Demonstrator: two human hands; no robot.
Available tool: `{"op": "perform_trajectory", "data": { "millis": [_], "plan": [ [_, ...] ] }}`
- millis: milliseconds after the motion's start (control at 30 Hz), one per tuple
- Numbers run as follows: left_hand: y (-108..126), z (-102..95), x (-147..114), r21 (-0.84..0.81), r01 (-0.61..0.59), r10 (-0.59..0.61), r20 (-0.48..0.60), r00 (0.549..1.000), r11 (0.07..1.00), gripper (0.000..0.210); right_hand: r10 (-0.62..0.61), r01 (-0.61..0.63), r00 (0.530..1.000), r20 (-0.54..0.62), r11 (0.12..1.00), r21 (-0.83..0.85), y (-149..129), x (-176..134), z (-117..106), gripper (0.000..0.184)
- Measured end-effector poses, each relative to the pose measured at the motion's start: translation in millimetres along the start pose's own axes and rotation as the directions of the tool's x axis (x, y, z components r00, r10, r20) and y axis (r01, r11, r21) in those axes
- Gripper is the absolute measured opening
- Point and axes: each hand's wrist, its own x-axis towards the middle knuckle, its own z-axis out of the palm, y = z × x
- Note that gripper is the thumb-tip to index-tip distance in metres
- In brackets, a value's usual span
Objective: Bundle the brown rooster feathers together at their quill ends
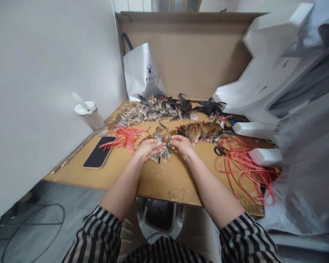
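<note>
Both my hands meet over the middle of the table, above a small heap of loose feathers [161, 156]. Between the thumb and fingers of my left hand [150, 149] is a small greyish-white feather [159, 137]. My right hand [182, 145] is pinched closed close beside it; a feather seems to be at its fingertips. Just beyond my right hand lies a row of brown feathers [203, 130]. A longer pile of grey, brown and black feathers [159, 108] stretches along the back.
Red plastic strips [126, 138] overlap a phone [98, 152] at left, near a lidded cup [91, 117]. A silver bag [139, 73] leans at the back. On the right are black-handled scissors [220, 149], a tangle of red strips [244, 168] and white foam pieces [265, 157].
</note>
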Motion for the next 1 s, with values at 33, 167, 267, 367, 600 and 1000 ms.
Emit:
{"op": "perform_trajectory", "data": {
  "millis": [33, 167, 267, 367, 600, 1000],
  "plan": [
    [0.5, 1.1, -0.8, 0.000, -0.004, 0.004, 0.000, 1.000, 1.000, 0.007, -0.021, 0.021, 1.000, -0.012, 0.999, 0.029, -1.8, -1.5, 1.3, 0.032],
    [1.7, 4.6, -3.2, -0.002, 0.004, -0.004, 0.028, 1.000, 1.000, 0.008, -0.144, 0.146, 0.989, -0.031, 0.987, 0.064, -3.3, -6.0, 10.4, 0.031],
    [1.5, 5.0, -3.3, -0.018, 0.030, -0.028, 0.068, 0.997, 0.999, 0.010, -0.214, 0.214, 0.977, -0.028, 0.976, 0.033, 1.1, -6.8, 18.1, 0.028],
    [0.8, 4.1, -2.0, -0.054, 0.042, -0.036, 0.103, 0.994, 0.998, 0.010, -0.268, 0.269, 0.963, -0.034, 0.963, 0.013, 4.7, -7.6, 23.3, 0.028],
    [4.0, 4.5, -2.2, -0.182, 0.021, 0.005, 0.141, 0.990, 0.983, 0.008, -0.111, 0.106, 0.994, 0.019, 0.981, 0.163, -3.7, -12.4, 18.3, 0.031],
    [6.2, 7.0, -5.6, -0.150, 0.008, 0.016, 0.161, 0.987, 0.989, 0.009, -0.028, -0.004, 0.989, 0.142, 0.976, 0.216, -5.5, -14.8, 18.3, 0.033]
  ]
}}
